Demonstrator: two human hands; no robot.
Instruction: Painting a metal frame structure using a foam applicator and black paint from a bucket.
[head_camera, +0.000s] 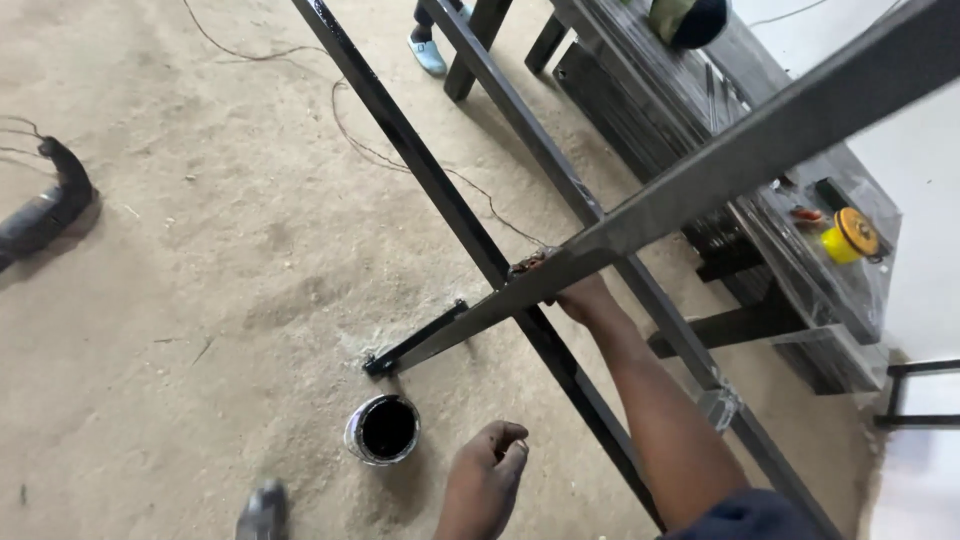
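Note:
My right hand reaches under a bare grey metal bar that slants from the upper right down to the floor. The bar partly hides it, and its fingers are closed on a small brush whose bristles touch the bar's upper edge. Black-painted frame bars cross beneath the grey bar. My left hand hangs low with its fingers curled, paint-stained and holding nothing. Just left of it, a small open tin of black paint stands on the sandy floor.
An angle grinder lies at the far left, and a thin cable trails over the floor. A dark bench on the right carries stacked metal and a yellow reel. Another person's blue shoe is at the top. My shoe is at the bottom.

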